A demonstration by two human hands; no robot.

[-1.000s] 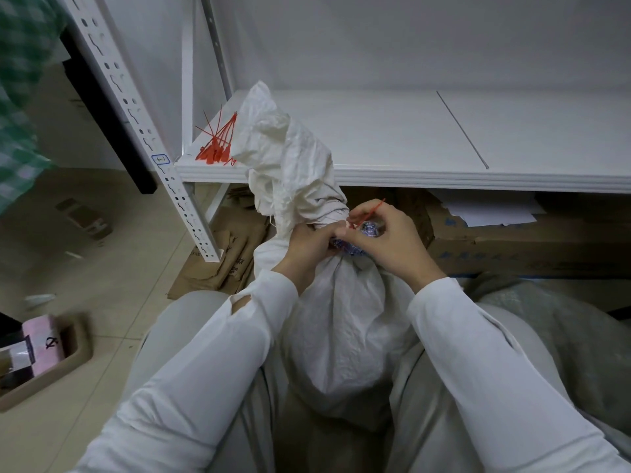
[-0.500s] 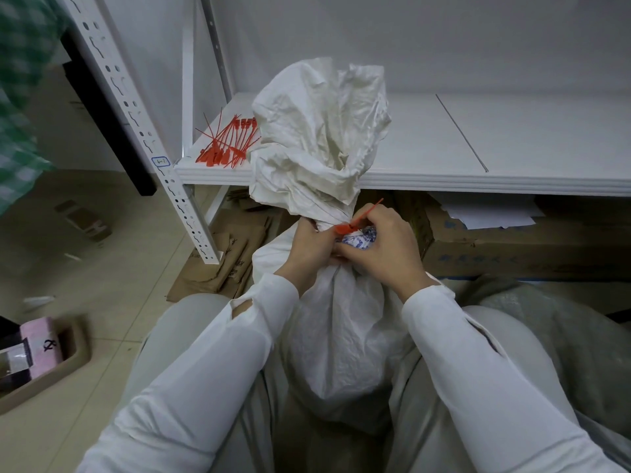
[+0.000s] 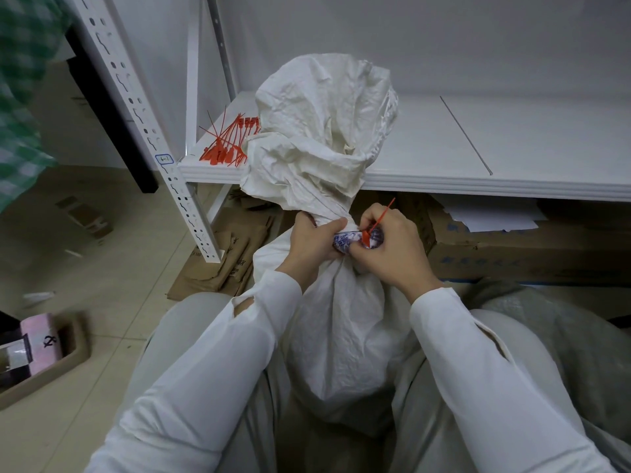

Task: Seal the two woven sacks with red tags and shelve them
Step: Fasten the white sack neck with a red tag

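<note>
Fluffed sack (image 3: 341,336) top upright since 1 s ago; gripping neck w/ L hand (image 3: 312,244), pinching red tag (image 3: 377,221) there w/ R hand (image 3: 392,249); nearly cinched.

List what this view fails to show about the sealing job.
Head view only:
- Whether the red tag is locked round the neck of the sack: the right hand and left hand cover it.
- Blue print: crumpled, unreadable.
- Upright's label: too small.

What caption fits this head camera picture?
Left hand grips the neck of a woven sack while right hand pinches a red tag on it.
</note>
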